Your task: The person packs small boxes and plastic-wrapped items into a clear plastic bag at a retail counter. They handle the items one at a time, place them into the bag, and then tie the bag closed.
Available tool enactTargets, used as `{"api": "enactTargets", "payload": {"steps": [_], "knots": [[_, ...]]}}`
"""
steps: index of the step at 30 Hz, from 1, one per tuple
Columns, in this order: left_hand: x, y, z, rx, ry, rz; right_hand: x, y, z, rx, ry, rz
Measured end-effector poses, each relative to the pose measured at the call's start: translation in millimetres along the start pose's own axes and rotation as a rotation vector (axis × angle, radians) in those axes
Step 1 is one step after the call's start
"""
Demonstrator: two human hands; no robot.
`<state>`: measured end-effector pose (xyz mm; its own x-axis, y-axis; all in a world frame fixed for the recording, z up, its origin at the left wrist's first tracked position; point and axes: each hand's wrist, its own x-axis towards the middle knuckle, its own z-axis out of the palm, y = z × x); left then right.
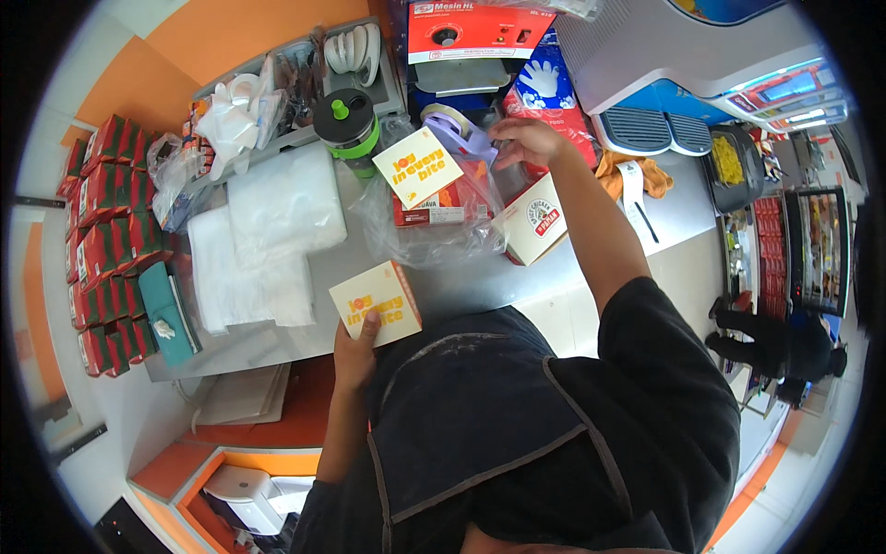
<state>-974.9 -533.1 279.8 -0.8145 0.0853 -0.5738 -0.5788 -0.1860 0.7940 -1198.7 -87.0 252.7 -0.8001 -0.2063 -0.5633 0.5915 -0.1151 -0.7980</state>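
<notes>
My left hand grips a small cream cardboard box with yellow lettering at the counter's near edge, thumb on its top. Farther right, my right hand reaches over the counter beside a lilac tape dispenser. Its fingers look spread, and I see nothing between them. A similar cream box lies on red packages in a clear plastic bag. Below my right forearm sits another cream box with a round printed emblem.
Stacks of clear plastic bags cover the counter's left part, near a teal folder and piled red-green packs. A green-lidded cup and red sealing machine stand behind. At far right is a person in dark clothes.
</notes>
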Motion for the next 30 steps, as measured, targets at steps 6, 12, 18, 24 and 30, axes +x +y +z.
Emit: {"api": "enactTargets", "payload": {"steps": [6,12,18,24,30], "knots": [[-2.4,-21.5,28.3,-0.337,0.026,0.016,-14.5,52.5,-8.6,0.420,-0.051,-0.281],[-4.9,-2.7,82.4,-0.676,0.120,0.135,8.4,34.3,1.0,-1.061,0.419,-0.198],[5.5,9.9,97.1,-0.801,0.196,0.205,-82.0,4.0,68.3,-0.714,0.471,-0.685],[0.8,27.1,97.3,-0.797,0.082,0.236,-144.3,38.6,223.2,-0.445,-0.334,-0.429],[-17.8,37.0,62.6,-0.710,0.050,0.136,-135.2,52.4,262.3,-0.917,0.068,-0.409]]}}
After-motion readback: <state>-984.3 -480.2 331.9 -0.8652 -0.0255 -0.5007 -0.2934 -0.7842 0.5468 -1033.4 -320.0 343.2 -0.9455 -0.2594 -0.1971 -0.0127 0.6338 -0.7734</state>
